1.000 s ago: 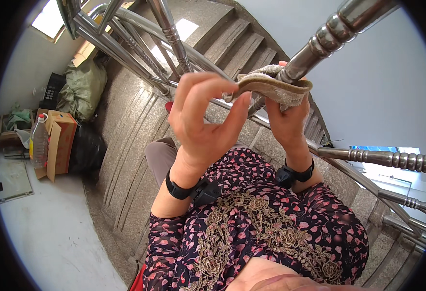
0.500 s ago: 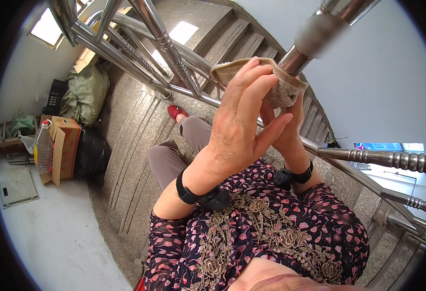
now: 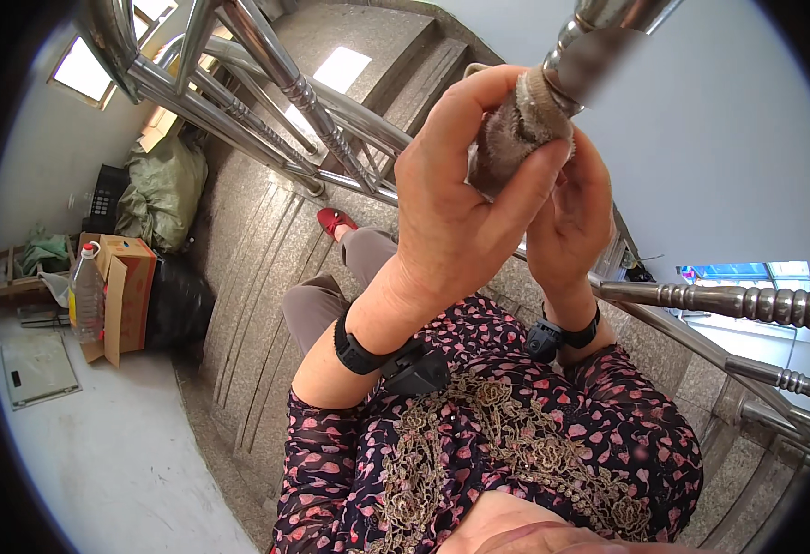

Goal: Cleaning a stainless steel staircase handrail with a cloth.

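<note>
Head view: cloth (image 3: 514,138) wraps the metal post (image 3: 599,13), gripped between curled fingers (image 3: 532,180) of left hand (image 3: 449,208) and right hand (image 3: 573,231).

Left hand (image 3: 451,208) raised, fingers (image 3: 479,94) curled, just beside raised right hand (image 3: 573,226).

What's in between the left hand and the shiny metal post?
A fuzzy, greyish-beige cloth. The head view shows the left hand holding it against the shiny metal post.
</note>
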`<state>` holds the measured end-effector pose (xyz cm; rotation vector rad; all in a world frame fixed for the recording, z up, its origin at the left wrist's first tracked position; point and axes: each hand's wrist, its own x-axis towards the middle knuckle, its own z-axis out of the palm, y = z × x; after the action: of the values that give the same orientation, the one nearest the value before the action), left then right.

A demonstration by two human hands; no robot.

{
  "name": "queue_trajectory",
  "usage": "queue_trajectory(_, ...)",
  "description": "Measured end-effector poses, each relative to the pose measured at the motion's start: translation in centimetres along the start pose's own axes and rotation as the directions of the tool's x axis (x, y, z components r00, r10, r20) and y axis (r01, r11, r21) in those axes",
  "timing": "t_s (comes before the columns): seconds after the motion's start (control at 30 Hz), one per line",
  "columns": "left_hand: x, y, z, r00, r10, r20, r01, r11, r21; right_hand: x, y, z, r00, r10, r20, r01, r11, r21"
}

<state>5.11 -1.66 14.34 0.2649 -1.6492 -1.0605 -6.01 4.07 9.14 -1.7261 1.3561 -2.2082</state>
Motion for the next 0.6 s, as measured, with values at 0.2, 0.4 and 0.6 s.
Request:
queue_trajectory(0.2,0.31,0.31,-0.41,0.991,-0.132,0.030,0.130,0.991,0.042,-0.51,0.23,0.16,0.997,0.071,-0.019,-0.071,0.997,-0.022)
queue_trajectory(0.4,0.99,0.03,-0.21,0.990,-0.139,0.040,0.137,0.990,0.045,-0.67,0.41,0.03,0.997,0.076,-0.017,-0.077,0.995,-0.056)
queue_trajectory(0.6,0.95,-0.30,-0.21,0.982,-0.180,0.056,0.179,0.984,0.022,-1.03,0.67,-0.24,0.996,0.086,-0.015,-0.088,0.992,-0.091)
